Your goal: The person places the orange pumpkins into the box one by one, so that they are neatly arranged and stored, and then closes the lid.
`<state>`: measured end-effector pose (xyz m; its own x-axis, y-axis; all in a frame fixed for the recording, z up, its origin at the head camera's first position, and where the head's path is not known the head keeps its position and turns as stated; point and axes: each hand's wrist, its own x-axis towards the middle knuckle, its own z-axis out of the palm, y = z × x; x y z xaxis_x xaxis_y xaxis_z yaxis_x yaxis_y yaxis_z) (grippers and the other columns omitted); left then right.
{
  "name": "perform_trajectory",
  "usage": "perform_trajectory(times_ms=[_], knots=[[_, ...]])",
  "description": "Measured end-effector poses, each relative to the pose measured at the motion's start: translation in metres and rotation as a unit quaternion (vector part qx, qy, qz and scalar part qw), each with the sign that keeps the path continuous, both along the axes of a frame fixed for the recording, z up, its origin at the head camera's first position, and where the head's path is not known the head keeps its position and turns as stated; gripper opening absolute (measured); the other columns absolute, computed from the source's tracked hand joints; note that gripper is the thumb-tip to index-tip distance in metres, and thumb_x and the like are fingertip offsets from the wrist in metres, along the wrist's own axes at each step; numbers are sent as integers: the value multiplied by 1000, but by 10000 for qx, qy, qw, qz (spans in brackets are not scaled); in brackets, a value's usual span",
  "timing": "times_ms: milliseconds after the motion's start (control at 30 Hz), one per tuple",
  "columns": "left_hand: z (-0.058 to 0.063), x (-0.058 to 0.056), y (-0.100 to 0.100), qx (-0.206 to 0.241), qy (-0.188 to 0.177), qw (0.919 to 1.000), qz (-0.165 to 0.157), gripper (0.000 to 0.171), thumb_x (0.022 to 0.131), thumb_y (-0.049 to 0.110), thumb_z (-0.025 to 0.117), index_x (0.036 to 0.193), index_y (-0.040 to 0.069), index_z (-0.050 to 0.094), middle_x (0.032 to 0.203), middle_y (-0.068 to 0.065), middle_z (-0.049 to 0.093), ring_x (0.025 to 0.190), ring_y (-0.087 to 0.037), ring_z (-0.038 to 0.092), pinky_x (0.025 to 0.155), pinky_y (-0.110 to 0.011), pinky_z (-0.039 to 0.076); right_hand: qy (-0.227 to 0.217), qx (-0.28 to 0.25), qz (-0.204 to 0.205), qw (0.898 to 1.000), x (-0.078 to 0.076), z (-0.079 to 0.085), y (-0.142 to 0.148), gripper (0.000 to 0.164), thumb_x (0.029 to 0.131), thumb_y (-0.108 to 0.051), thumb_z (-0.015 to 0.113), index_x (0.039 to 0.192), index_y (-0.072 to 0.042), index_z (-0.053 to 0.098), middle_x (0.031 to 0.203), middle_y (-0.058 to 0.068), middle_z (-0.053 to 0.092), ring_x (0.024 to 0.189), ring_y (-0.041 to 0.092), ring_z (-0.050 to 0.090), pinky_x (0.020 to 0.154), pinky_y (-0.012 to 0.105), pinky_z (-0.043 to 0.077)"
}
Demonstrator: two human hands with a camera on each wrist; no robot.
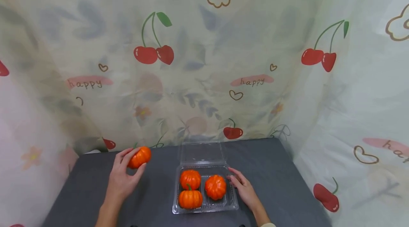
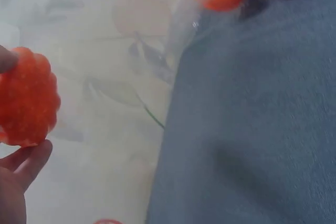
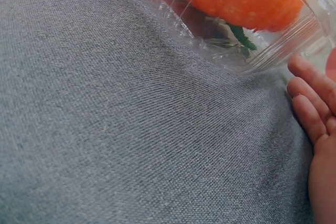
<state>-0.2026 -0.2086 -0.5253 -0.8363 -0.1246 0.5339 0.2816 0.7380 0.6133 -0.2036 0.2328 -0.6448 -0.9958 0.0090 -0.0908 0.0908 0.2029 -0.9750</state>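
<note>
A small orange toy pumpkin [image 1: 141, 156] is held between the fingers and thumb of my left hand [image 1: 123, 175], raised over the left part of the table. The left wrist view shows the same ribbed pumpkin [image 2: 29, 98] pinched, with its stem hidden. My right hand [image 1: 245, 188] lies at the right side of a clear plastic clamshell box [image 1: 231, 204], fingertips right at its rim. Inside the box sit three more pumpkins: one at back left [image 1: 190, 179], one at front left [image 1: 190, 199] and one on the right [image 1: 215, 187]. Through the box wall a green stem [image 3: 241, 36] shows.
The clear lid [image 1: 202, 152] stands raised behind the box, towards the back edge of the dark grey tablecloth [image 1: 262, 170]. A pale curtain [image 1: 204, 60] printed with cherries, hearts and flowers encloses the table at the back and sides.
</note>
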Motion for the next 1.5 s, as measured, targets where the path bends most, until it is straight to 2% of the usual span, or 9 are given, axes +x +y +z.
perform_trajectory(times_ms=[67,133,367,633,800,867,967,1267,1500], knots=[[4,2,4,136,42,9998,-170,58,83,22,85,137,26,64,138,-10,54,114,-28,60,89,-11,43,0,-5,12,10000,0,0,0,42,104,-35,58,143,-22,58,126,14,72,106,23,70,84,20,54],[8,2,8,300,53,9989,-348,57,85,21,83,138,27,62,139,-9,55,116,-26,59,90,-12,42,-3,-24,5,10000,0,0,-1,42,103,-36,58,143,-23,58,126,14,72,106,23,70,84,20,53],[13,0,24,597,151,9951,-780,55,87,16,80,139,23,62,136,-6,62,111,-15,49,88,-30,39,-6,-44,-8,10000,0,-1,-1,41,103,-35,58,143,-23,59,126,13,72,105,22,70,84,20,54],[17,5,49,994,-299,9901,-941,54,88,25,81,138,28,61,129,3,64,105,0,51,88,-11,47,-102,26,-70,9999,-2,-2,-1,39,105,-33,56,143,-25,58,126,12,72,108,23,69,84,20,54],[15,5,62,1276,36,9824,-1366,55,84,14,84,135,18,64,130,-3,62,109,-4,58,92,-4,46,-87,-2,-75,9999,-2,-3,-1,39,105,-32,57,143,-24,58,126,13,72,108,26,70,84,20,54],[15,5,66,1393,119,9792,-1472,56,82,9,85,134,15,65,130,-6,61,109,-7,59,92,-5,47,-73,20,-70,9999,-1,-3,-2,40,104,-33,57,143,-24,58,126,13,72,108,25,70,84,20,54],[15,5,72,1471,26,9764,-1580,54,84,13,84,135,20,64,129,-2,58,109,-6,58,92,-11,52,-60,16,-37,10000,-1,-1,-1,40,104,-33,57,143,-24,58,126,12,73,107,24,70,84,20,53],[20,5,96,1236,-104,9668,-2235,50,87,26,82,133,25,61,128,2,59,113,-9,61,93,-28,59,104,140,38,9998,0,-3,-3,41,105,-34,56,144,-21,58,125,16,72,104,20,71,85,19,54],[19,10,114,1086,-350,9656,-2338,51,84,33,84,131,31,64,124,7,65,109,-9,64,93,-32,59,8,134,-18,9999,1,-1,-2,41,104,-36,57,143,-24,58,125,14,73,104,22,70,85,20,53]])
